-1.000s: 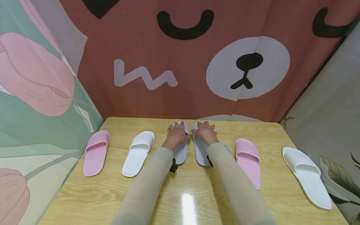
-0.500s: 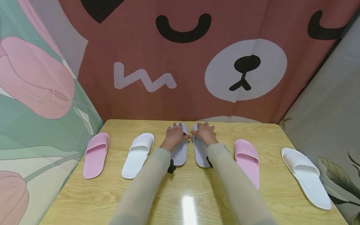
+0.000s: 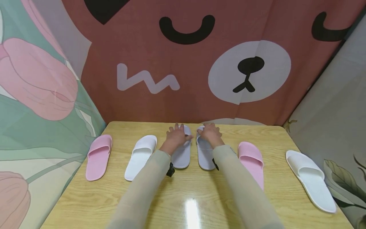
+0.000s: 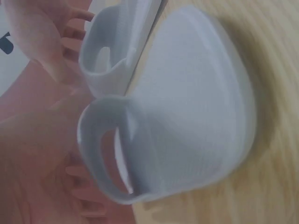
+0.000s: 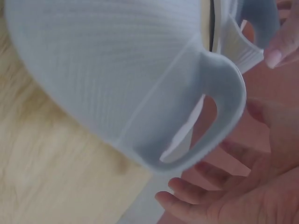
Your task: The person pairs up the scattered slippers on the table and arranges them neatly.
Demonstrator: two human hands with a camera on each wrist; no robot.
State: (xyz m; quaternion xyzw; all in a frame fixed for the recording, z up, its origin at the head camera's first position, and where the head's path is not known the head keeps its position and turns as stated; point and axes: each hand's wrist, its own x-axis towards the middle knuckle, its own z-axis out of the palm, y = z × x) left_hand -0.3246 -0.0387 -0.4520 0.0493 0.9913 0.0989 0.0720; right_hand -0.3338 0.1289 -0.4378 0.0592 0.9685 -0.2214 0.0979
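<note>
Two light grey slippers lie side by side at the middle of the table's far edge, toes pointing away: the left grey slipper and the right grey slipper. Over the left one's strap hovers my left hand, fingers spread. My right hand is above the right one's strap, fingers loosely extended. In the left wrist view, a gap shows between my left hand and the near slipper's strap. The right wrist view shows my right hand apart from its slipper, holding nothing.
On the wooden table, a pink slipper and a white slipper lie to the left. Another pink slipper and another white slipper lie to the right. A printed curtain hangs behind the table.
My left hand has shifted slightly left and my right hand slightly right, both easing off the grey slippers. The slippers stay about where they were; the head view tipped up a little.
</note>
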